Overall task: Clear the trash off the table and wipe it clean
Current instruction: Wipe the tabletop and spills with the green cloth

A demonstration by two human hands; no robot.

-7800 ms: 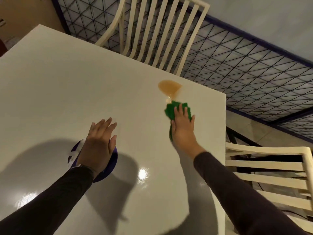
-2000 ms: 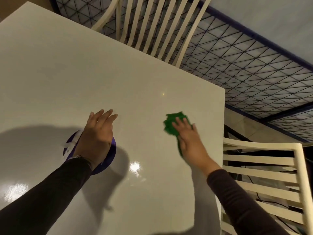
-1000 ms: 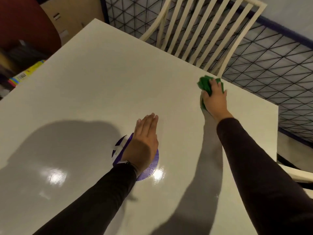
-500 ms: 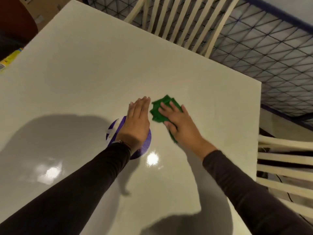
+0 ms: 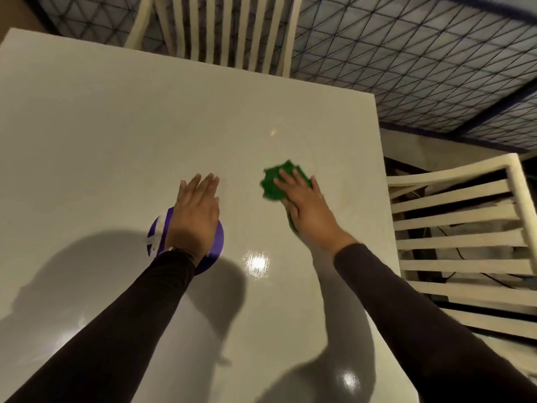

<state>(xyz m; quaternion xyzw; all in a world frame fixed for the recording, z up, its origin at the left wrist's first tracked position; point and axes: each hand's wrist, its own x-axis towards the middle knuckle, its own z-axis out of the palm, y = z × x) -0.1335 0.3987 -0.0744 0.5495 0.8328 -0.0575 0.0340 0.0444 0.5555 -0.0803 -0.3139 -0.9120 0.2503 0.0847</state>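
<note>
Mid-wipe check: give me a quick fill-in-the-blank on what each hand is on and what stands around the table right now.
1. The right hand presses a ___ cloth flat against the table.
2. The left hand rests, fingers straight, on a round ___ disc.
3. Counting the far chair and the right chair, ___ chairs stand by the table.

Missing words: green; purple; two.

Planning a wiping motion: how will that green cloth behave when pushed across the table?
The green cloth looks soft and floppy: it lies crumpled under the right hand. It probably slides easily, since the table shows glossy glare. Likely light, so it may bunch unless pressed flat.
</note>
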